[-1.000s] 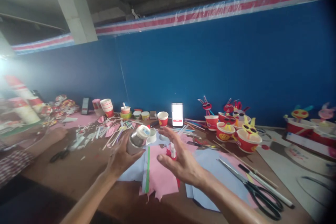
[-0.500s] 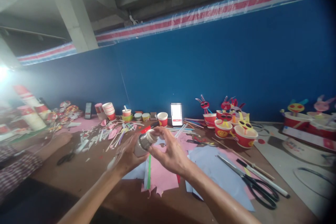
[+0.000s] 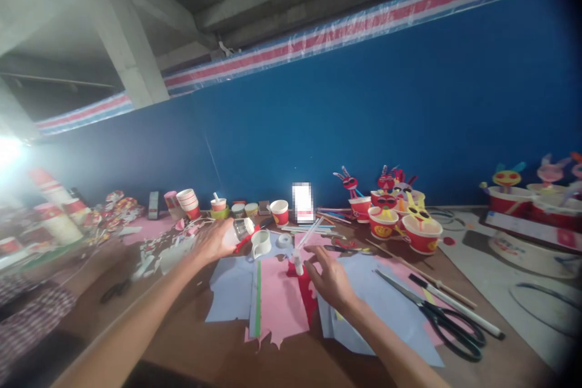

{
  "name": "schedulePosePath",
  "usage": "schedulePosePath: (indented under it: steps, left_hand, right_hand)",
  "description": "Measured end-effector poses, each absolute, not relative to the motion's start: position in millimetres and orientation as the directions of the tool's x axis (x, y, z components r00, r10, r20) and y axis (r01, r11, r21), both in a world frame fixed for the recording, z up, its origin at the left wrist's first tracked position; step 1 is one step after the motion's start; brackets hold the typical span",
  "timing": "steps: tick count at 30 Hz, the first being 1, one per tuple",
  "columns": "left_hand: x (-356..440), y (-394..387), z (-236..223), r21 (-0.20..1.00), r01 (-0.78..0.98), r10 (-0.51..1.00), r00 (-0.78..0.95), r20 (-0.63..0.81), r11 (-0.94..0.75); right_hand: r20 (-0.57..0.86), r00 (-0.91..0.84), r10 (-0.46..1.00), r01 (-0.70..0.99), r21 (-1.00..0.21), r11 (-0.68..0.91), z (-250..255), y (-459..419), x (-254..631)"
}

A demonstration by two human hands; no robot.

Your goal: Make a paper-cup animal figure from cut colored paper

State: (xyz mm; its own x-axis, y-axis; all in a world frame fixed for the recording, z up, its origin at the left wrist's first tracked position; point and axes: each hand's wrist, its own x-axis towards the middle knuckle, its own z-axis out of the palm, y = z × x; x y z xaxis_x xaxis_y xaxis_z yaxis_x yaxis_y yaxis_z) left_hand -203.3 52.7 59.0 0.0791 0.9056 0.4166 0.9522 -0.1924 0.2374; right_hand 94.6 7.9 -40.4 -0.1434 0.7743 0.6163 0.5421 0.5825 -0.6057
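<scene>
My left hand (image 3: 217, 242) is closed round a clear bottle (image 3: 243, 229), which is tilted with its mouth end toward the right. Just beside it on the paper stands a pale cup with a handle (image 3: 260, 245). My right hand (image 3: 331, 276) holds nothing, fingers apart and low over the paper. Left of its fingertips is a small white piece (image 3: 298, 262), too blurred to name. A roll of tape (image 3: 285, 241) lies between the two hands. Under them are pink paper (image 3: 277, 303) with a green strip and pale blue sheets (image 3: 230, 291).
Black-handled scissors (image 3: 448, 327) and a white marker (image 3: 459, 309) lie at the right. Paper cups with puppet figures (image 3: 384, 221) stand behind them. A plain paper cup (image 3: 279, 213) and a lit phone (image 3: 304, 201) are at the back. A co-worker's checked sleeve (image 3: 36, 321) shows at left.
My right hand has left the bottle and moved down and right to the paper. My left hand has carried the bottle left. The handled cup and tape roll now show.
</scene>
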Motion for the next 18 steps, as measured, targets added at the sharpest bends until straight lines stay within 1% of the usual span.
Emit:
schedulePosePath:
  steps: [1, 4, 8, 12, 18]
  left_hand:
    - [-203, 57, 58, 0.174, 0.967, 0.914, 0.106, 0.392, -0.187]
    - [-202, 68, 53, 0.040, 0.986, 0.933, 0.139, 0.331, -0.161]
    - [-199, 78, 46, -0.105, 0.983, 0.950, 0.172, 0.260, -0.149]
    - [-195, 85, 44, -0.213, 0.967, 0.961, 0.184, 0.208, -0.139]
    - [-190, 92, 55, -0.327, 0.939, 0.977, 0.164, 0.139, -0.111]
  right_hand:
    - [0.615, -0.158, 0.773, 0.557, -0.591, 0.584, -48, 6, 96]
    - [0.614, -0.200, 0.764, 0.594, -0.544, 0.592, -62, 1, 99]
    - [0.623, -0.236, 0.746, 0.635, -0.482, 0.603, -67, 0, 98]
    - [0.629, -0.277, 0.726, 0.656, -0.429, 0.621, -68, -1, 95]
    - [0.639, -0.317, 0.700, 0.672, -0.369, 0.642, -69, -1, 97]
